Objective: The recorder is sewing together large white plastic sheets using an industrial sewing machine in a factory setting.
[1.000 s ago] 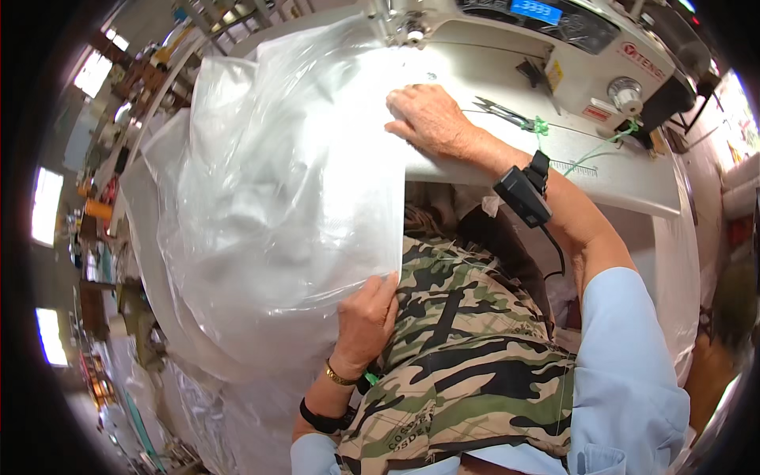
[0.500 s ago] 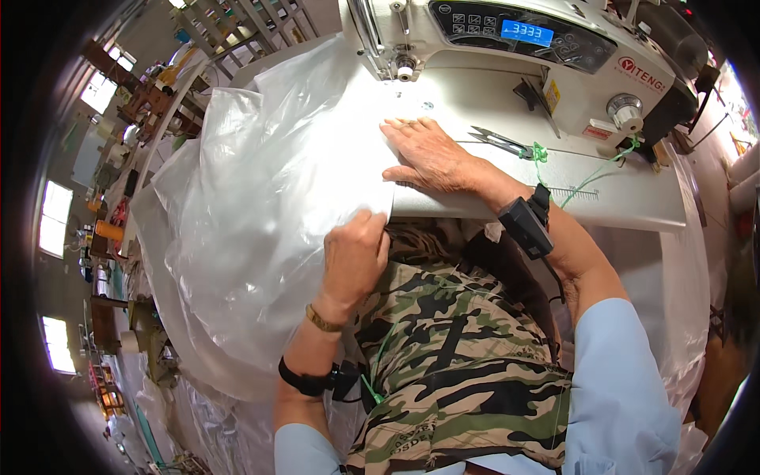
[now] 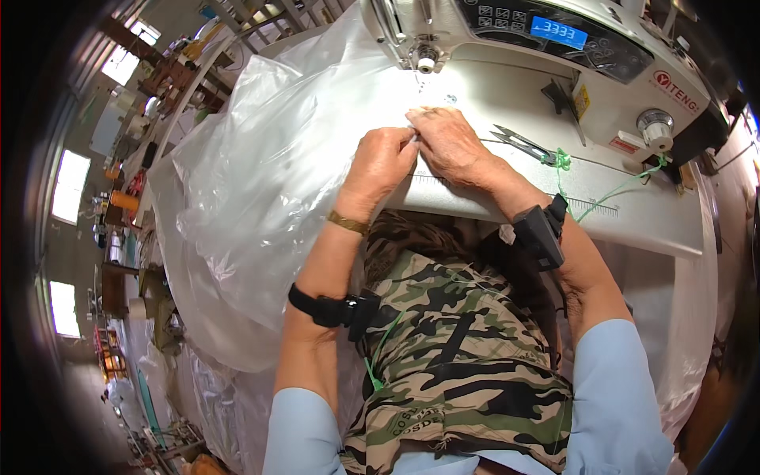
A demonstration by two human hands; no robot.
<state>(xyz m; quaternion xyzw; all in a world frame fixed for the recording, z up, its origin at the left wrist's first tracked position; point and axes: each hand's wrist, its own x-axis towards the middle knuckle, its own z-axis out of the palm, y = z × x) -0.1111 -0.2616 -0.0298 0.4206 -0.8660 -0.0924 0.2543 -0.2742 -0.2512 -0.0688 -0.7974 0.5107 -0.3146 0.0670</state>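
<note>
The clear plastic sheet (image 3: 277,182) lies over the left part of the white bench (image 3: 633,214) and falls in big folds over its left edge; one corner reaches just below the needle (image 3: 417,75) of the sewing machine (image 3: 554,55). You can judge it as very light, thin and limp, and also slippery, so it probably creeps and wrinkles if you hold it far from the edge; take it close to the edge, near the needle. Your left hand (image 3: 384,158) pinches this edge with the fingers pressed together, and your right hand (image 3: 451,142) touches it with the fingers flat on the plastic. Beside the right hand lie small metal snips (image 3: 522,144) and a green thread (image 3: 590,194). The machine body is hard, smooth and white, with a dark control panel (image 3: 554,32).
</note>
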